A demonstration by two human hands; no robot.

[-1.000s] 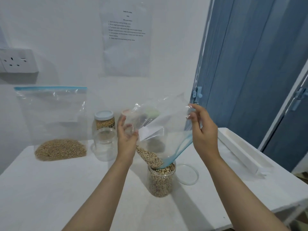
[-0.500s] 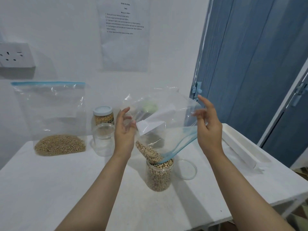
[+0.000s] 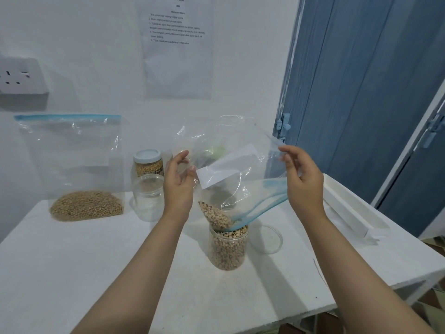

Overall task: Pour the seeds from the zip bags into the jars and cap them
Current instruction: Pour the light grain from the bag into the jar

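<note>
Nearest stands the jar (image 3: 228, 248), nearly full of pale, dark-eyed seeds, on the white table (image 3: 72, 273). Its clear lid (image 3: 265, 239) lies flat just right of the jar. Above the jar a clear zip bag (image 3: 231, 160) hangs tilted, its blue-edged mouth dipped into the jar's opening, seeds gathered in the low corner. The left hand (image 3: 178, 186) pinches the bag's left side with loosely curled fingers; the right hand (image 3: 304, 183) pinches its right edge between thumb and fingertips. A blank white label shows on the bag. Behind and left of the jar sits an empty jar (image 3: 148, 197), then a capped jar (image 3: 148, 162) (label unreadable) and a second bag (image 3: 77, 165) of tan seeds against the wall. A sheet (image 3: 178, 47) headed "TASK & GOAL" hangs beyond.
</note>
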